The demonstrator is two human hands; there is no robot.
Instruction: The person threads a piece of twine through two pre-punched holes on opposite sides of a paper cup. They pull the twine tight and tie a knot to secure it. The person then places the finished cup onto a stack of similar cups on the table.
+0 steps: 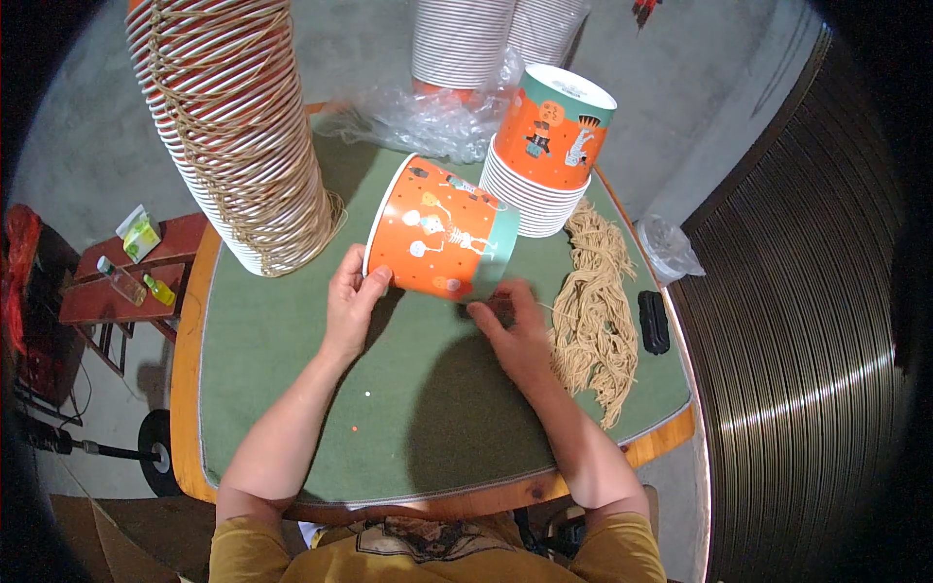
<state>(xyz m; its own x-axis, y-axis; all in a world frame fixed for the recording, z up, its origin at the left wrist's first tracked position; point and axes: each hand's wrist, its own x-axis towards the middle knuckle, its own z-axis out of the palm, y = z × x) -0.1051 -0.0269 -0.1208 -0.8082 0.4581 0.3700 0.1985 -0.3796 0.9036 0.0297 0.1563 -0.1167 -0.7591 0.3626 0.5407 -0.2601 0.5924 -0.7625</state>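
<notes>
My left hand (357, 296) grips an orange paper bucket (442, 231) at its white rim, thumb on the outer wall. The bucket lies tilted on its side in the air, its green base toward the right; skeletons and pumpkins are printed on it. Just below that base is my right hand (515, 330), fingers curled and smeared by motion. Something dark shows by its fingers, but I cannot make it out. Beside this hand, a long bundle of tan cord (595, 330) lies on the green cloth (282, 389).
A tall stack of cord-handled buckets (233, 136) stands at the left. Behind are upside-down stacked buckets (554, 136), clear plastic wrap (418, 117) and more white-rimmed stacks (462, 44). A black object (654, 323) lies at the right edge. A red bench (126, 282) holds bottles.
</notes>
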